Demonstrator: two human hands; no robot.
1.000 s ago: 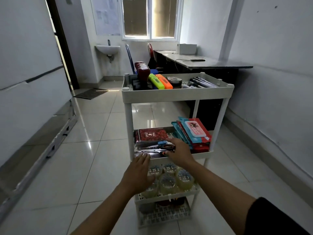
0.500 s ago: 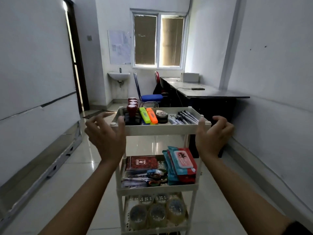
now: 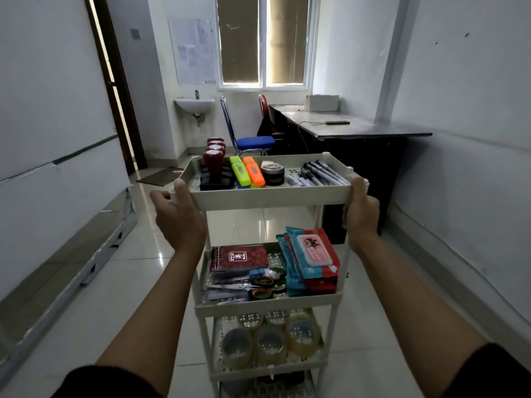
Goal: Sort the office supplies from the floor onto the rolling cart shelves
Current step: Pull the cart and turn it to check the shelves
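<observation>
Half a second ago both hands were just closing on the top tray; a second ago they were still working at the middle shelf. Now they are gripping the cart, so I judge that the sorting is finished and the cart is about to be rolled.

The left hand (image 3: 179, 216) is holding the near left corner of the rolling cart (image 3: 270, 195), with the thumb lying on the rim and the fingers curled round the outside. On the top tray, from left to right, are standing the red stamps (image 3: 214, 156), the two highlighters (image 3: 247, 175), a tape roll (image 3: 272, 174) and the pens (image 3: 320, 175). The right hand (image 3: 360, 212) is clasping the near right corner in the same way. The supplies are lying between the two hands — none is in the fingers. The middle shelf is carrying a notebook (image 3: 238, 258), scissors and wipe packs (image 3: 311, 261); below are sitting clear tape rolls (image 3: 270, 340).
</observation>
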